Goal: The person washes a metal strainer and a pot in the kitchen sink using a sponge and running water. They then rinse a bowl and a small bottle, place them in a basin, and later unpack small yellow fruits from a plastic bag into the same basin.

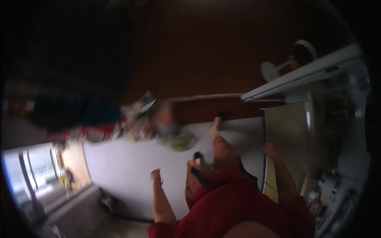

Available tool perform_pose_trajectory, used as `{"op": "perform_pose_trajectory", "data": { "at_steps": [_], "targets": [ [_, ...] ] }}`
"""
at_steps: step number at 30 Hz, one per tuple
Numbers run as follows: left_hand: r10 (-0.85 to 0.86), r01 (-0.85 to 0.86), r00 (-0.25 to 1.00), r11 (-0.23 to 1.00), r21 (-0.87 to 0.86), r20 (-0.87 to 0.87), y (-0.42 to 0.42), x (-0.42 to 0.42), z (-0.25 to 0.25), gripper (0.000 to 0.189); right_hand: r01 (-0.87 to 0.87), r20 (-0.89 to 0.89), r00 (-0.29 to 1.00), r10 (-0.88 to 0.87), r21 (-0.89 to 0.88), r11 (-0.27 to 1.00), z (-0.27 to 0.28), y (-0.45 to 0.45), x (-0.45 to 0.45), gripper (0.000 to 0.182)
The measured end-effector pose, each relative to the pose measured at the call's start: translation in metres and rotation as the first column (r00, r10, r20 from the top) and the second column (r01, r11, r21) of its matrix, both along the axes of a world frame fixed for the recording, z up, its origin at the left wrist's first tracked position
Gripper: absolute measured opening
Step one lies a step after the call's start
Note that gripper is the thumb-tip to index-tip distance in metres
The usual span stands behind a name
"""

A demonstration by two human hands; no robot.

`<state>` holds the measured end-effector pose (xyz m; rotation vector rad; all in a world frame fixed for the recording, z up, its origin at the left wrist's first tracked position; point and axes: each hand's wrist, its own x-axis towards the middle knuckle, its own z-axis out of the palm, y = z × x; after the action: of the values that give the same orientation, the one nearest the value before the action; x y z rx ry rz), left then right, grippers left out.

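My left hand [155,175] hangs out over the pale floor [128,160], a band around its wrist. Its fingers look curled, but blur hides whether they hold anything. On the other side, my right hand [270,150] hangs beside the yellowish cabinet doors [285,134]; contact with them cannot be made out. My legs are in mid-stride, with one dark shoe [220,114] at a dark red strip [193,111] of floor and the other shoe [197,155] further back. Ahead on the floor lies a green leafy bundle [180,141], seemingly in clear plastic.
Blurred bags [140,122] crowd the floor beside the greens. A white door frame [303,73] juts in at right, with a white stand fan [303,52] beyond. Cluttered countertop [330,196] runs along my right. At left are a window [41,163] and a low wall [74,205].
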<state>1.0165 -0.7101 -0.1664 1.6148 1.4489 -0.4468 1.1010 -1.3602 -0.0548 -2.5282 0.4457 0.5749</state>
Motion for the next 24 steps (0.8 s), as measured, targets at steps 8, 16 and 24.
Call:
{"op": "perform_pose_trajectory", "data": {
  "at_steps": [8,16,24],
  "targets": [
    [0.156,-0.150,0.988,0.971,-0.185,0.014,-0.066,0.218,0.067,0.032,-0.153,0.087,0.984,0.156,-0.038,0.987,0.018,0.015,0.245,0.023],
    [0.101,-0.099,0.995,0.990,-0.105,0.011,-0.096,0.390,0.097,0.025,-0.132,0.076,0.988,0.133,-0.021,0.991,0.013,0.035,0.459,0.025],
    [-0.148,0.124,0.987,0.946,-0.299,-0.058,-0.118,0.632,0.087,0.023,0.101,0.014,0.995,-0.101,-0.005,0.995,-0.028,-0.021,0.605,0.022]
  ]
}}
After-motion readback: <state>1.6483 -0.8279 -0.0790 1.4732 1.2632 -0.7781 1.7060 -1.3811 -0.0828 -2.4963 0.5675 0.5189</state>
